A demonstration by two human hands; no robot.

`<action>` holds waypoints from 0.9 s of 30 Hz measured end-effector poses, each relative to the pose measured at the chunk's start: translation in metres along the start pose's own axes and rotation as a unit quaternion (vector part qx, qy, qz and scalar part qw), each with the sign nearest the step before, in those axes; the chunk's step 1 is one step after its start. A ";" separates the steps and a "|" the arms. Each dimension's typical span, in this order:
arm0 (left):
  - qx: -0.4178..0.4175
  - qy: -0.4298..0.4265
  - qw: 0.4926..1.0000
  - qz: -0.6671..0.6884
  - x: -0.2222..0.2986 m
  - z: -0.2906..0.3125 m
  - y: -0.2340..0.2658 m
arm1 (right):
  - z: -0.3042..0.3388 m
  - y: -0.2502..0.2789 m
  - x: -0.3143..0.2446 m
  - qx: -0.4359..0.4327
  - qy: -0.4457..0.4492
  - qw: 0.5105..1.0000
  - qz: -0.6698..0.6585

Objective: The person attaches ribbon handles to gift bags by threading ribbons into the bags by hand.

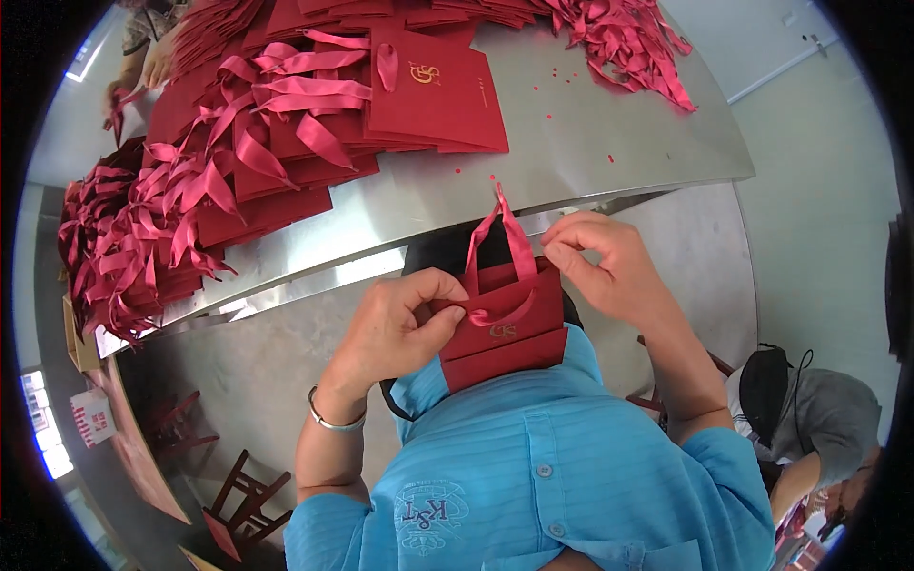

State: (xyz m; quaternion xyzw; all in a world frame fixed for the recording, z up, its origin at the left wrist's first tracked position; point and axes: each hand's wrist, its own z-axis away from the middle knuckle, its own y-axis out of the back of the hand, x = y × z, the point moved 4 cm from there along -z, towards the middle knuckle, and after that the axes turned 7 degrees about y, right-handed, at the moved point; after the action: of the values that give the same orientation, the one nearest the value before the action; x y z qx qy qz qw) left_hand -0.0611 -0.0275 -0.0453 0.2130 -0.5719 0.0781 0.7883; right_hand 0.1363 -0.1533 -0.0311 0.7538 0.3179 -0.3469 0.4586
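A small red paper gift bag with pink ribbon handles rests against my lap, its top a little open. One ribbon loop stands up towards the table edge, and the other hangs over the bag's front. My left hand pinches the bag's upper left edge between thumb and fingers. At the upper right corner of the bag, my right hand has thumb and forefinger pressed together. What lies between those fingertips, if anything, is too small to tell.
A metal table stands before me. Piled on its left are many flat red bags with ribbon handles; loose pink ribbons lie at the far right. Another person's hand shows far left, and a person in grey is at right. A wooden chair stands lower left.
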 end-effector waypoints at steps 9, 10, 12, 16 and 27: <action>-0.007 -0.029 0.999 -0.032 0.006 0.009 -0.003 | -0.007 -0.019 0.031 -0.195 -0.217 0.944 -0.155; -0.001 -0.024 0.999 -0.032 0.005 0.011 -0.002 | -0.008 -0.020 0.030 -0.191 -0.222 0.946 -0.142; 0.010 -0.031 0.998 -0.060 0.005 0.011 -0.001 | -0.006 -0.022 0.029 -0.190 -0.225 0.947 -0.128; 0.065 -0.051 0.994 -0.071 0.000 0.011 -0.004 | 0.000 -0.015 0.006 -0.029 -0.045 0.999 0.009; 0.069 -0.011 0.996 -0.060 0.001 0.004 -0.007 | 0.010 -0.052 -0.043 -0.034 0.305 0.923 0.230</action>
State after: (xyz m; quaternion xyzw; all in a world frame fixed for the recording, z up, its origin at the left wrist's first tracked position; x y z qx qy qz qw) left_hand -0.0613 -0.0359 -0.0448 0.3014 -0.5604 0.0676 0.7685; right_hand 0.0686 -0.1498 -0.0243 0.8595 0.2720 0.0261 0.4319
